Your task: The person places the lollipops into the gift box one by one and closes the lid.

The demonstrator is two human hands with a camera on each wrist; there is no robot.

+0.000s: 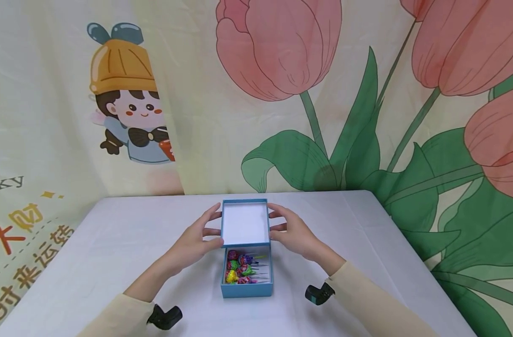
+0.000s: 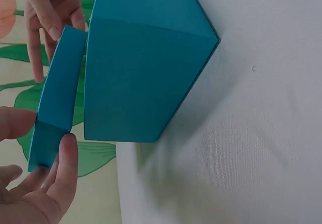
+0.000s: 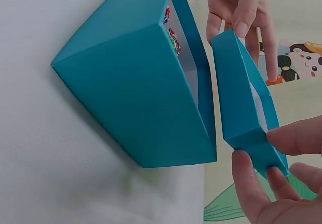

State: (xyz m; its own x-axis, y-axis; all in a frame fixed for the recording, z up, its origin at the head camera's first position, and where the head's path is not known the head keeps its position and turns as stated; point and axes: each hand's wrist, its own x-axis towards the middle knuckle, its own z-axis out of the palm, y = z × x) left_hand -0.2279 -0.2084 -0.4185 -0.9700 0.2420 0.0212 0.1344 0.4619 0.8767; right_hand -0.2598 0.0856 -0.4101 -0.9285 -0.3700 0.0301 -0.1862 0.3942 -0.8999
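Observation:
A blue box lid [image 1: 245, 222] is held between both hands, its white inside facing the head camera. My left hand [image 1: 195, 241] pinches its left side between thumb and fingers, while my right hand [image 1: 296, 234] grips the right side the same way. Just below it in the head view stands the blue box [image 1: 246, 291], uncovered, with several lollipops [image 1: 239, 269] in colourful wrappers, their white sticks pointing right. Both wrist views show a gap between the lid [image 3: 236, 85] and the box [image 3: 136, 103]. A few wrappers peek over the box's edge in the right wrist view.
The box stands on a table with a white cloth [image 1: 155, 224]. Behind it hangs a curtain [image 1: 206, 117] printed with tulips and a cartoon figure. A black wrist camera [image 1: 164, 317] sits at the left cuff, another camera [image 1: 319, 294] at the right.

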